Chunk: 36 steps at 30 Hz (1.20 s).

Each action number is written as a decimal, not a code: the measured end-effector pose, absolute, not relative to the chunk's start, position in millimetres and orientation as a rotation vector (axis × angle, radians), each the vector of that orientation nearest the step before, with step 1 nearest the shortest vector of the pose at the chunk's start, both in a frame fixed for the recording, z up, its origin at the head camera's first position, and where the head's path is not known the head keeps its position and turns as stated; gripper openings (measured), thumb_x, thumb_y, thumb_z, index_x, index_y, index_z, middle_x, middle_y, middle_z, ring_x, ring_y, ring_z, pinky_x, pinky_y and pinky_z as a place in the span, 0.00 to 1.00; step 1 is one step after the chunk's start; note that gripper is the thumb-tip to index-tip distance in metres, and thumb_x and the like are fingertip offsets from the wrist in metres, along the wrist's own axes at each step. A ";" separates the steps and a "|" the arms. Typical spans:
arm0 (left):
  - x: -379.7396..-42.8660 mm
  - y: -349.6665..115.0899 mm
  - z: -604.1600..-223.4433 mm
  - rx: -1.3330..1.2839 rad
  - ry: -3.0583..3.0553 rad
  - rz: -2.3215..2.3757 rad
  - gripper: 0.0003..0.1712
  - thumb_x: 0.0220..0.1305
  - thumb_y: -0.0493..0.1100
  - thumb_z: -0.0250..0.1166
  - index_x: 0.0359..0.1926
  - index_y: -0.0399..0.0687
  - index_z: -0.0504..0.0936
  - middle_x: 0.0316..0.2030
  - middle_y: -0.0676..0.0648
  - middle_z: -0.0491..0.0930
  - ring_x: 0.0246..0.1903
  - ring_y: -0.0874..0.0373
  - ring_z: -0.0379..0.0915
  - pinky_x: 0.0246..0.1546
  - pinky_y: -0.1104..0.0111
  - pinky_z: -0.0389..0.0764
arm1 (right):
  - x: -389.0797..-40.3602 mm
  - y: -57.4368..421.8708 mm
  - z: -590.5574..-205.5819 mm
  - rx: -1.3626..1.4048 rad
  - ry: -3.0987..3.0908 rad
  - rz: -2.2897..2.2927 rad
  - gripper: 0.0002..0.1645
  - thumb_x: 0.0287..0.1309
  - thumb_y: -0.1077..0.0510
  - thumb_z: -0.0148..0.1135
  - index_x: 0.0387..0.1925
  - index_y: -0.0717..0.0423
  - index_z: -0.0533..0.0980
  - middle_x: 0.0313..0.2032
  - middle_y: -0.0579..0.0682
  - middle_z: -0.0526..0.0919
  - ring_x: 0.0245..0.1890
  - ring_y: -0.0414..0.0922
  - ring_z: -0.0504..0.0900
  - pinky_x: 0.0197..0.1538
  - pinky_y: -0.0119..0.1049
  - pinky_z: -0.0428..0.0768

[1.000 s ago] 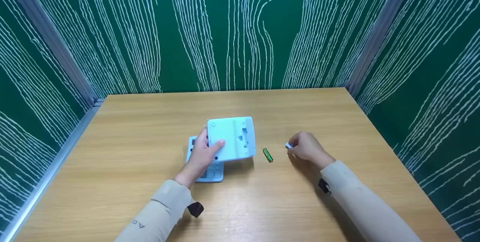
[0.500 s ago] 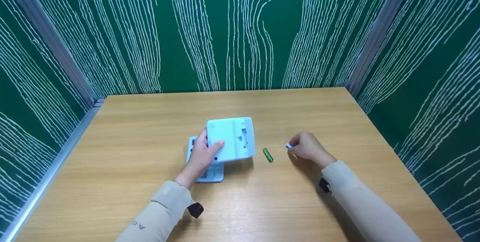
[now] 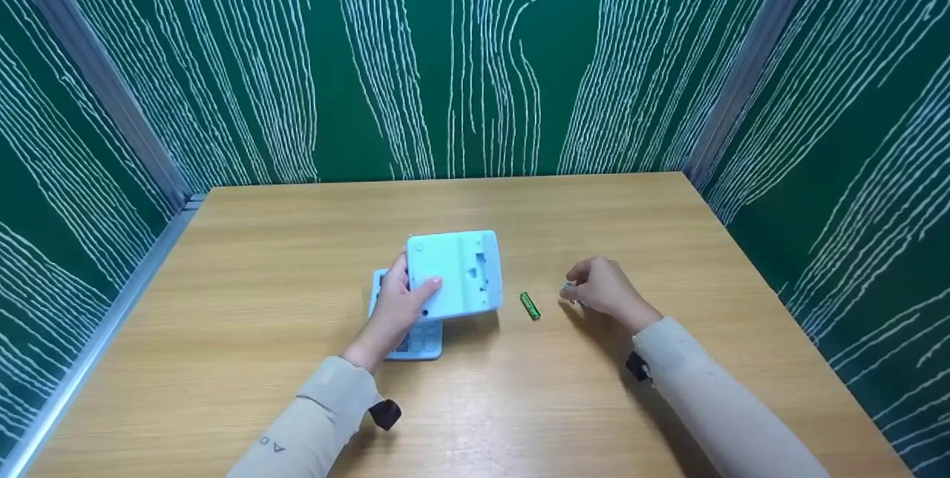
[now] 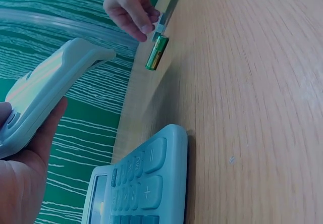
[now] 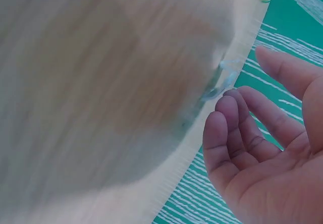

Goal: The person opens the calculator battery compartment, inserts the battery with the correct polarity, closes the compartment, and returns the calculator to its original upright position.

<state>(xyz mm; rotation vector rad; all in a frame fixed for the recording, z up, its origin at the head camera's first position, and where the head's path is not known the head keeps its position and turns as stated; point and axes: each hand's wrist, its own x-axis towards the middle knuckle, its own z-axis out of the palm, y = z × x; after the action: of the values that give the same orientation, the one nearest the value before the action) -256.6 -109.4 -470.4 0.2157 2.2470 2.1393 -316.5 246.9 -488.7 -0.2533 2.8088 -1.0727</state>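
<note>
My left hand (image 3: 397, 307) grips a pale blue calculator (image 3: 454, 263) with its back turned up, thumb across the back and fingers underneath. An uncovered battery compartment (image 3: 481, 274) shows at its right end; its key side is hidden. Beneath it a second calculator (image 4: 151, 178) lies on the table, keys up. My right hand (image 3: 605, 286) is low over the table, thumb and forefinger apart in the right wrist view. Close by its fingertips lies a small pale battery cover (image 5: 218, 87), blurred in that view. Between the hands lies a green battery (image 3: 530, 306).
The wooden table (image 3: 475, 418) runs back to a green wall (image 3: 475, 62) with white wavy lines. Similar panels stand at the left and right, with grey posts (image 3: 749, 62) at the corners. Each wrist carries a small black device (image 3: 385, 413).
My right hand's fingers have parted from the small battery cover they pinched, and the hand has shifted slightly left. The calculator in my left hand has moved barely to the left.
</note>
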 end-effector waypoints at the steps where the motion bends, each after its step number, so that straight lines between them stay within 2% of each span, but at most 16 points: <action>1: -256.6 -110.1 -470.5 0.210 2.243 2.132 0.37 0.81 0.38 0.61 0.84 0.42 0.58 0.75 0.39 0.74 0.69 0.46 0.77 0.71 0.51 0.80 | -316.4 244.6 -488.4 -0.253 2.807 -1.075 0.25 0.68 0.58 0.73 0.57 0.73 0.83 0.49 0.65 0.89 0.46 0.53 0.87 0.52 0.49 0.88; 7: -256.1 -113.1 -471.2 0.216 2.252 2.120 0.36 0.82 0.40 0.61 0.83 0.42 0.59 0.75 0.38 0.74 0.69 0.45 0.78 0.71 0.51 0.80 | -314.3 229.9 -485.1 -0.254 2.808 -1.067 0.24 0.66 0.55 0.75 0.56 0.70 0.84 0.46 0.61 0.87 0.43 0.50 0.84 0.48 0.45 0.85; 14: -257.2 -114.5 -471.2 0.222 2.235 2.166 0.33 0.81 0.36 0.60 0.80 0.38 0.61 0.72 0.36 0.77 0.67 0.46 0.79 0.69 0.54 0.83 | -311.1 212.4 -482.7 -0.251 2.785 -1.064 0.24 0.64 0.54 0.78 0.55 0.66 0.84 0.46 0.59 0.87 0.42 0.50 0.84 0.46 0.41 0.85; 20: -257.1 -115.7 -471.1 0.216 2.239 2.172 0.33 0.80 0.36 0.60 0.79 0.37 0.62 0.71 0.35 0.77 0.66 0.46 0.80 0.67 0.55 0.85 | -309.7 199.3 -484.7 -0.294 2.760 -1.076 0.21 0.62 0.55 0.79 0.50 0.66 0.85 0.40 0.57 0.88 0.37 0.47 0.84 0.41 0.36 0.82; 25: -256.0 -116.9 -471.7 0.217 2.247 2.150 0.33 0.81 0.37 0.60 0.80 0.38 0.61 0.73 0.35 0.76 0.68 0.45 0.79 0.69 0.53 0.83 | -308.2 190.8 -486.9 -0.310 2.742 -1.054 0.19 0.60 0.56 0.80 0.46 0.64 0.85 0.39 0.55 0.88 0.37 0.46 0.84 0.42 0.38 0.83; 28: -256.0 -117.4 -471.8 0.209 2.250 2.142 0.33 0.82 0.37 0.60 0.80 0.38 0.60 0.73 0.36 0.76 0.69 0.44 0.78 0.69 0.52 0.82 | -309.3 187.5 -489.3 -0.336 2.751 -1.034 0.16 0.60 0.57 0.81 0.42 0.64 0.85 0.37 0.55 0.90 0.32 0.42 0.85 0.41 0.37 0.84; 32: -256.6 -118.2 -472.0 0.190 2.241 2.138 0.34 0.82 0.38 0.60 0.81 0.39 0.59 0.74 0.37 0.74 0.71 0.43 0.77 0.71 0.52 0.81 | -311.5 185.8 -492.0 -0.330 2.746 -1.027 0.13 0.61 0.58 0.80 0.37 0.63 0.84 0.32 0.53 0.90 0.24 0.39 0.84 0.35 0.32 0.81; 36: -256.8 -119.1 -472.1 0.179 2.235 2.138 0.35 0.82 0.38 0.60 0.82 0.40 0.59 0.75 0.37 0.74 0.72 0.42 0.75 0.71 0.52 0.80 | -313.6 184.5 -493.1 -0.312 2.743 -1.011 0.11 0.61 0.59 0.79 0.34 0.61 0.84 0.31 0.52 0.89 0.24 0.40 0.82 0.30 0.30 0.79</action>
<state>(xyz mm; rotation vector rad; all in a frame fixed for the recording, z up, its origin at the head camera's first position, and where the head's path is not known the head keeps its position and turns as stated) -256.8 -119.1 -472.1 0.1789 2.2349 2.1378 -313.6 184.5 -493.1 -0.3122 2.7433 -1.0108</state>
